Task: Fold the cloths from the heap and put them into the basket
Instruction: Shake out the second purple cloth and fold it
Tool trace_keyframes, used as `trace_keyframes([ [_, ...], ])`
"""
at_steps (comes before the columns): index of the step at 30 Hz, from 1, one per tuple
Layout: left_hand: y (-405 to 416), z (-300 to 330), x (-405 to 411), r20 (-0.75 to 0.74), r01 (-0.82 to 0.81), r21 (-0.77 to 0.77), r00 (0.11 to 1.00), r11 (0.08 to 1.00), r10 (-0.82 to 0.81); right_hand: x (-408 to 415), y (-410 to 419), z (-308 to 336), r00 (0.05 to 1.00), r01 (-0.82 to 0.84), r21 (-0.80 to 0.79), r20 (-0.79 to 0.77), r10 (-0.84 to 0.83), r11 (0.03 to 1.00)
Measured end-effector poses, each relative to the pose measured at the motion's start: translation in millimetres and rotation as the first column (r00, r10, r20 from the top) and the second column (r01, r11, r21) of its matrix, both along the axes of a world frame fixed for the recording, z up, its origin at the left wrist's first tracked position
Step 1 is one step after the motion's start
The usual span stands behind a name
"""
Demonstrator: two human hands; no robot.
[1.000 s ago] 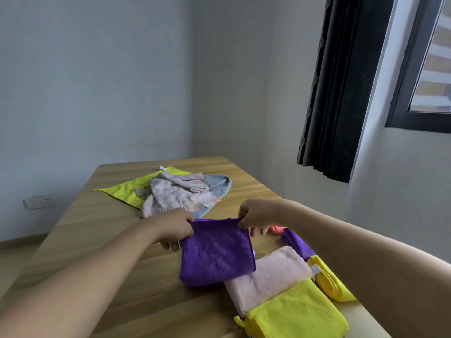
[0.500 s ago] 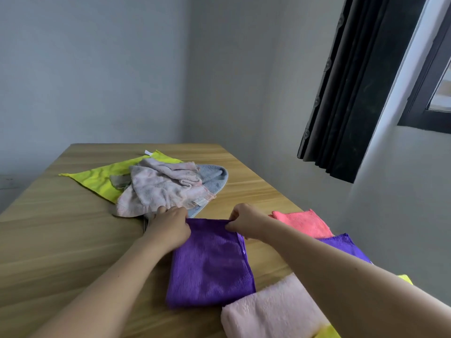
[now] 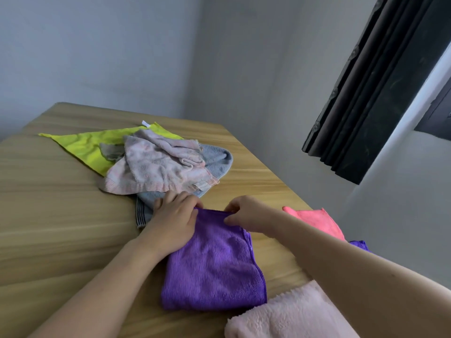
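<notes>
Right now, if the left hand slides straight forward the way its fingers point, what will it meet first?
Probably the blue-grey cloth at the near edge of the heap; the left hand fingertips look almost on it already, though depth is unclear.

Two bare forearms reach in from the lower edge, with no sleeve, watch, bracelet or ring on either; the left hand [image 3: 174, 222] shows its back, knuckles rounded and fingers short; the right hand [image 3: 246, 213] shows its thumb side, the wrist behind its fingers smooth and unmarked; the right forearm looks broad near the camera; one small dark speck sits on it.
</notes>
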State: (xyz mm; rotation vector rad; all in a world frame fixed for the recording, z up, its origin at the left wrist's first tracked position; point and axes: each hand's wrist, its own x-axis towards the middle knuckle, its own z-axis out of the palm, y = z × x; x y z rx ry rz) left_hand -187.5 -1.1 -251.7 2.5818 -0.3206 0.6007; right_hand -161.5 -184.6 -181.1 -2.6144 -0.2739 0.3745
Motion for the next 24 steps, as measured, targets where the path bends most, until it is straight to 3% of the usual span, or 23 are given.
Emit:
trace_keyframes([
  [7, 1, 0, 2, -0.158, -0.016, 0.124, 0.987, 0.992, 0.035, 7, -6, 5, 0.994, 0.050, -0.326, -0.071, -0.077, 0.944],
  [12, -5, -5, 0, -0.073, -0.044, 0.235, 0.995, 0.971, 0.063, 11, 2, -4, 1.000, 0.020, -0.429, 0.016, -0.014, 0.903],
  [20, -13, -1, -2, 0.134, -0.129, 0.388, 0.988, 0.912, 0.082, -1, -1, -5, 0.996, -0.023, -0.424, 0.068, 0.058, 0.905],
  [24, -17, 15, -10, 0.221, -0.157, 0.359, 0.972, 0.920, 0.080, -12, -4, 21, 0.982, -0.051, -0.466, 0.137, 0.129, 0.883],
])
